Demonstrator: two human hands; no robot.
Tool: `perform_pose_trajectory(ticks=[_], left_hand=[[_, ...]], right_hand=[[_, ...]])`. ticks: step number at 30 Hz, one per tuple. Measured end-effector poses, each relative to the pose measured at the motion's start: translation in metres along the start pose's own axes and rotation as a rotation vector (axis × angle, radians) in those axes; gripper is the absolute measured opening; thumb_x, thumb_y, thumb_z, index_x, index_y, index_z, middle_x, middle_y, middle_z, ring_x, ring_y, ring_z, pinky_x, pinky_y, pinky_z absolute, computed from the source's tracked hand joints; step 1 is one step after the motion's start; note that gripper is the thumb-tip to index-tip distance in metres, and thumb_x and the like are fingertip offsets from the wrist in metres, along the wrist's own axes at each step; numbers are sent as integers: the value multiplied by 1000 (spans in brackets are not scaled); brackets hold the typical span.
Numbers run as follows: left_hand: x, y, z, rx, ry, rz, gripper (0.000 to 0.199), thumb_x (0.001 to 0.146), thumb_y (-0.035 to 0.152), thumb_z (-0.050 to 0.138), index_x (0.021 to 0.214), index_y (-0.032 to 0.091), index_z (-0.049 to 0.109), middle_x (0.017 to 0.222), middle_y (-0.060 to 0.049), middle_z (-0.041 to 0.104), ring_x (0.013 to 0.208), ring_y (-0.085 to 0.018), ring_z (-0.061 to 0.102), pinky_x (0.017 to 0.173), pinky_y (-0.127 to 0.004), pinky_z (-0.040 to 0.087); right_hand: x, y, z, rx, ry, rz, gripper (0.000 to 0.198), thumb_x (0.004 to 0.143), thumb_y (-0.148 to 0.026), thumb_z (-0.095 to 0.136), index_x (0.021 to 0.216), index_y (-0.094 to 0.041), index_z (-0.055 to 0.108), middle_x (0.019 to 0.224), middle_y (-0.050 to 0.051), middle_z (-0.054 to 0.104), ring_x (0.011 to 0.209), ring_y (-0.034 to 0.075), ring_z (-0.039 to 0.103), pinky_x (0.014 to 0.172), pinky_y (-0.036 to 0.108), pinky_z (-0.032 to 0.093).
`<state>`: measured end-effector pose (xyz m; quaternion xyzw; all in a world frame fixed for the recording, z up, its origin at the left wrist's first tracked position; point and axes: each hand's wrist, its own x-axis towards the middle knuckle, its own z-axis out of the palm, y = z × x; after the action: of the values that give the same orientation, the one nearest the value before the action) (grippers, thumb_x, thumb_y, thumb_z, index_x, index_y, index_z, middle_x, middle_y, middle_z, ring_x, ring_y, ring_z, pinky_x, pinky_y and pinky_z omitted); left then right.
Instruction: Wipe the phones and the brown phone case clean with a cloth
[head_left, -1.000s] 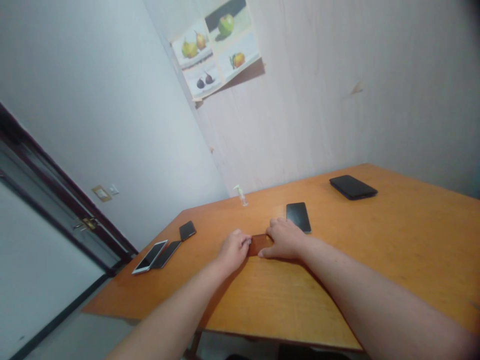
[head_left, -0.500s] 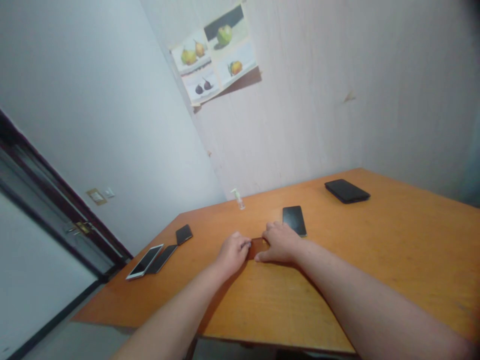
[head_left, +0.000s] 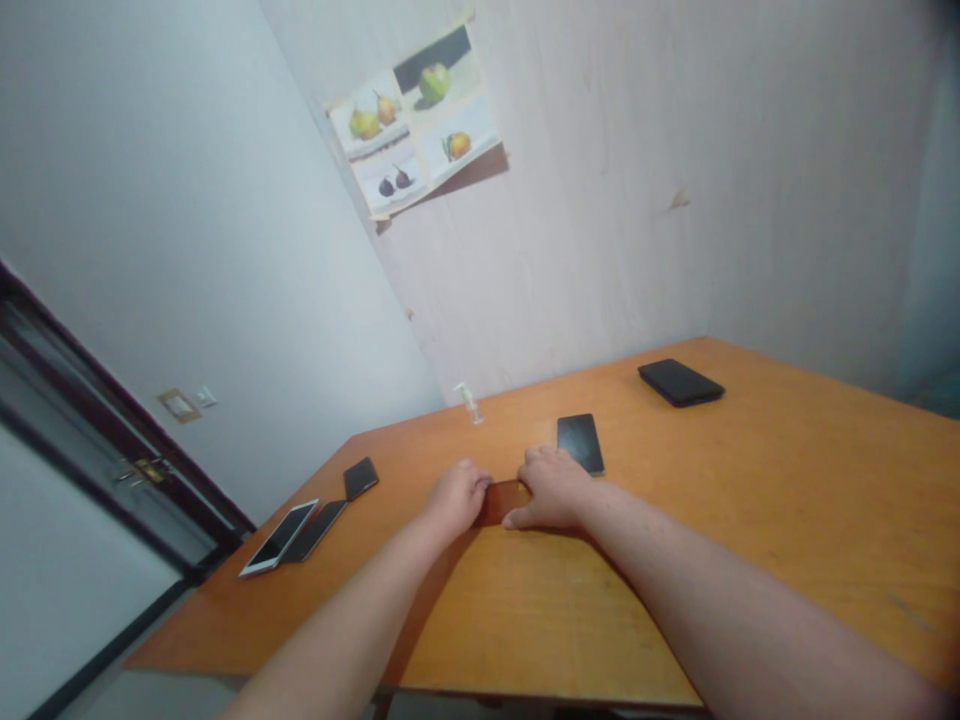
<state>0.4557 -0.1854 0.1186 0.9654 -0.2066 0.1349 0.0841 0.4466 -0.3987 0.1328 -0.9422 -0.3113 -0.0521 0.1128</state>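
Observation:
A flat, glossy reddish-brown piece (head_left: 501,500), possibly see-through, lies on the wooden table between my hands; its exact kind is unclear. My left hand (head_left: 457,497) is closed in a pinch at the piece's left edge. Over its right end rests my right hand (head_left: 551,490), fingers on the far edge and thumb on the near edge, hiding that part. Just beyond my right hand lies a dark phone or small tablet (head_left: 581,443), screen up and partly covered by the hand.
On the left of the table (head_left: 600,610) lie a white-framed tablet (head_left: 279,540), a dark flat device (head_left: 315,532) against it, and a smaller black one (head_left: 361,478). A pump bottle (head_left: 469,403) stands at the back. Toward the right rear is a black case-like object (head_left: 681,382).
The head view has shifted slightly, so the scene sits a little further left. My left hand's fingers have edged left, showing slightly more of the brown piece. The right hand keeps its place.

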Motion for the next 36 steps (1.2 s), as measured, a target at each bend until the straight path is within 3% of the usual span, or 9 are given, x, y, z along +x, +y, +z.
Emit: perform_pose_trajectory(ticks=[7,13,18,22,27,30,33,36], left_hand=[[22,30,8,-37,-71,65,28,86,14,47,82,19,74,79,-5,67,80,-18,60,72,-27,45],[19,0,1,-42,-106,-8,24,80,14,52,77,19,75,78,-4,72,77,-18,62,74,-28,46],[-5,-28,-9,-45,-54,-132,22,83,18,52,79,18,74,79,-4,72,78,-17,62,72,-27,46],[-31,-36,-15,-68,-13,-187,25,86,21,49,76,17,71,72,-2,70,73,-17,61,67,-26,45],[-66,-19,-18,-87,60,-187,22,89,21,49,89,18,70,85,-6,68,85,-20,61,76,-30,46],[-80,0,-20,-74,80,-104,21,92,21,47,95,19,68,91,-7,64,89,-21,60,78,-30,46],[-77,18,-19,-42,53,14,22,94,20,44,91,20,66,92,-8,61,90,-20,59,78,-29,45],[-59,30,-15,36,-4,23,22,92,16,44,87,19,66,90,-7,61,88,-19,58,78,-27,45]], right_hand=[[2,2,4,17,25,6,78,68,-81,55,108,-16,71,107,18,62,104,34,55,90,42,39],[1,1,1,-1,1,3,79,67,-82,53,102,-15,73,107,18,62,105,35,54,89,42,40],[-1,-1,-2,6,-18,11,77,69,-80,54,104,-15,74,109,19,62,106,35,54,90,42,40],[0,0,-2,6,-18,5,78,69,-81,53,104,-15,73,109,19,62,106,36,54,89,43,41],[1,2,0,4,-14,0,77,69,-81,53,103,-15,73,110,19,61,106,35,54,89,42,40],[1,3,1,3,-29,10,78,68,-82,53,104,-15,73,112,18,61,108,35,53,89,42,40],[0,3,1,3,-27,14,78,69,-82,52,105,-16,73,113,18,61,110,35,53,91,41,39],[-1,2,2,-1,-16,10,77,70,-80,53,105,-15,72,113,18,61,110,35,53,92,41,39]])
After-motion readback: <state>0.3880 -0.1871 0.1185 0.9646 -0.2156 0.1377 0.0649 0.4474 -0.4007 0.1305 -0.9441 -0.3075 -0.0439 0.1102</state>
